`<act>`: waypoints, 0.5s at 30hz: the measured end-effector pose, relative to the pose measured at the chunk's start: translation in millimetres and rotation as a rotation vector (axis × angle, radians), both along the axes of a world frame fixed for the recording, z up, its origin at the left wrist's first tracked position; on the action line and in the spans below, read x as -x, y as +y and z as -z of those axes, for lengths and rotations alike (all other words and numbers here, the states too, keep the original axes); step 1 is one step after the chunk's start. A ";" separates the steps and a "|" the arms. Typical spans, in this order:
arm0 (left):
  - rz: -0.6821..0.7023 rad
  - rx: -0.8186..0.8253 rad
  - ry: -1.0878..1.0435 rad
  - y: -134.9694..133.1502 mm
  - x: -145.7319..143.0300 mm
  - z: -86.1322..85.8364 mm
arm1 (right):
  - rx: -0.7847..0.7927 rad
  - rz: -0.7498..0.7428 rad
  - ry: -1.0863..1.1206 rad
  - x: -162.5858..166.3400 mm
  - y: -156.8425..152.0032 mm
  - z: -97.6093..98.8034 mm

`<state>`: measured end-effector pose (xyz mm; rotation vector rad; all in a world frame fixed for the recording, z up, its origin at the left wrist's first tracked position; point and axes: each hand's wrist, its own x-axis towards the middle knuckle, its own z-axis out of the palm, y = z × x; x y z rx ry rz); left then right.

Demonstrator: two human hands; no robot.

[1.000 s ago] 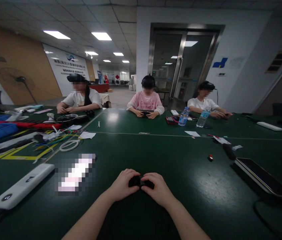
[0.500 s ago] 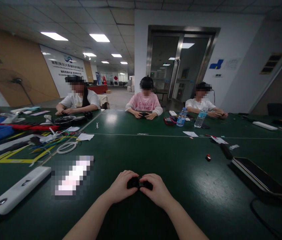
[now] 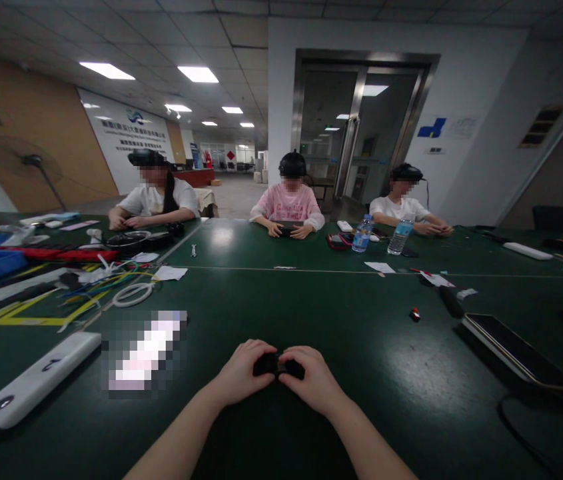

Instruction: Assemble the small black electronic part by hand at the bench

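Gripping left hand (image 3: 246,372): it's curling around the left end of a small black object (image 3: 265,365).
Right hand (image 3: 314,377): it's clasping the right end, thumb on the near side.
Black object: it's showing between both hands; whether it's touching the green table (image 3: 241,300), I can't tell.

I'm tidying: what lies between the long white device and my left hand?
In the head view, a bright pixelated oblong lies on the green table between the white device and left hand; pixelation hides what it is.
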<state>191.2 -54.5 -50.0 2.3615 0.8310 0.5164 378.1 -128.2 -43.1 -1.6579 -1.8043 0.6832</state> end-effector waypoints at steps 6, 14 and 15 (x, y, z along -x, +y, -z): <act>-0.009 0.015 0.005 -1.6 0.3 -2.5 | 0.018 -0.001 -0.012 0.2 -0.2 -1.9; -0.005 0.019 0.004 -2.2 0.4 -3.7 | 0.005 -0.007 -0.021 0.8 -0.8 -3.5; -0.006 0.021 0.006 -2.4 0.2 -4.2 | 0.004 -0.006 -0.020 1.0 -0.9 -4.0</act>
